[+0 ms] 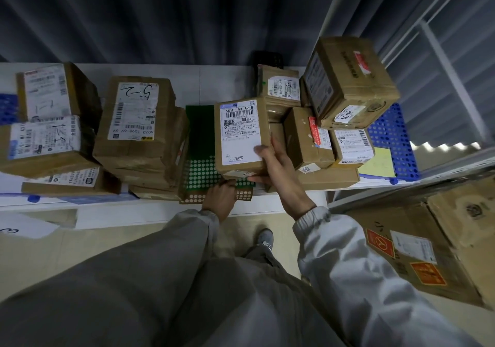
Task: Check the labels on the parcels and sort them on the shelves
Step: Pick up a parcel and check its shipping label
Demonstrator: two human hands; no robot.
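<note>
A: What do the fingers (257, 149) of the right hand (278, 175) hold?

B: They are curled round the near right corner of a brown parcel (241, 135), thumb on its white label (239, 132), which reads "501E- M1 A21B". The parcel stands tilted at the middle of the white shelf (227, 81).

A: And the left hand (221, 199)?

B: It grips the near edge of a green sheet (201, 164) dotted with white circles, just below that parcel. How tightly its fingers close is hard to tell.

A: What surrounds them?

B: To the left, a stack of parcels (139, 132), its top label marked "5-2" by hand; farther left, two more labelled boxes (51, 121). To the right, a cluster of small cartons (321, 137) with one larger box (348, 81) perched tilted on top, beside a blue perforated crate (393, 143). Near right, a big carton (434, 247) with orange stickers stands low. Grey curtains (160, 11) hang behind the shelf.
</note>
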